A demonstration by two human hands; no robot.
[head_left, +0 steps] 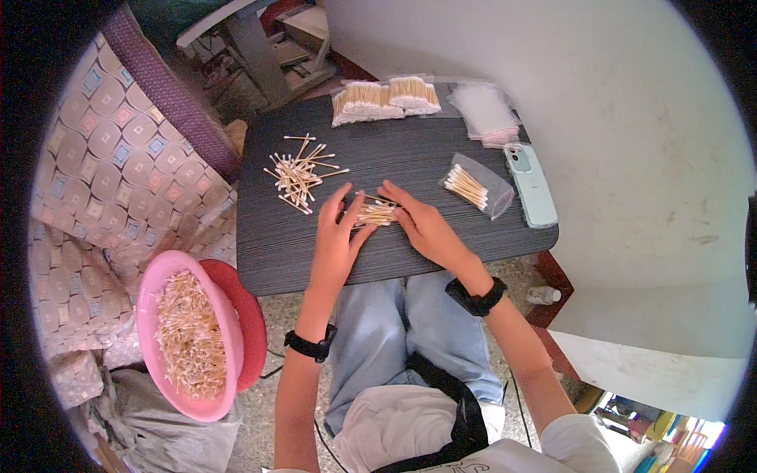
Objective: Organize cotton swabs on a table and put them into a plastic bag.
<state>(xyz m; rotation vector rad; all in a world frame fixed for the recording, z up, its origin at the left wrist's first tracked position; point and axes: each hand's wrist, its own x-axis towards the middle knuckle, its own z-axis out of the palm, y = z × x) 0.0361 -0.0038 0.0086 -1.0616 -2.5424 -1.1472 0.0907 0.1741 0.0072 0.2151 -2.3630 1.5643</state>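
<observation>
A small bunch of cotton swabs (377, 211) lies roughly crosswise near the middle of the table, between my two hands. My left hand (341, 229) closes on its left end, thumb at the near side and fingers at the far side. At the right end, my right hand (422, 227) holds it with thumb and fingers. Some swab tips are hidden behind the fingers. Beyond my left hand is a loose, tangled heap of cotton swabs (298, 175). A clear plastic bag (498, 197) with a row of swabs (467, 188) rests to the right.
Filled packs of swabs (371, 102) line the dark table's (268, 252) far edge. Empty clear bags (482, 110) and a pale phone (532, 185) lie at the right. A pink basin (236, 347) full of swabs stands left on a red stool (251, 331). A wall (631, 158) rises at right.
</observation>
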